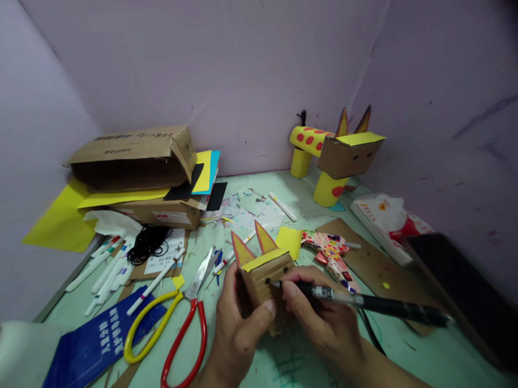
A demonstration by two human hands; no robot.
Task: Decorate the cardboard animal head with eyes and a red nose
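My left hand (242, 319) grips a small cardboard box head (262, 287) from its left side, thumb across the front. Two pointed ears (267, 239), yellow with reddish-brown edges, rise from its yellow top strip. In my right hand (320, 310) is a black marker pen (373, 304); its tip meets the front of the box near a dark spot, and a second dark spot shows to the right. The fingers of my right hand also rest against the box's right side. Left of my hands lie scissors (190, 295) with one yellow and one red handle, blades apart.
A finished-looking yellow animal figure (340, 157) with red spots stands at the back right. Cardboard boxes (134, 159) and coloured paper are stacked back left. White markers (111, 278), black cord (148, 243) and a blue packet (94, 347) lie left; a dark phone-like slab (462, 294) is right.
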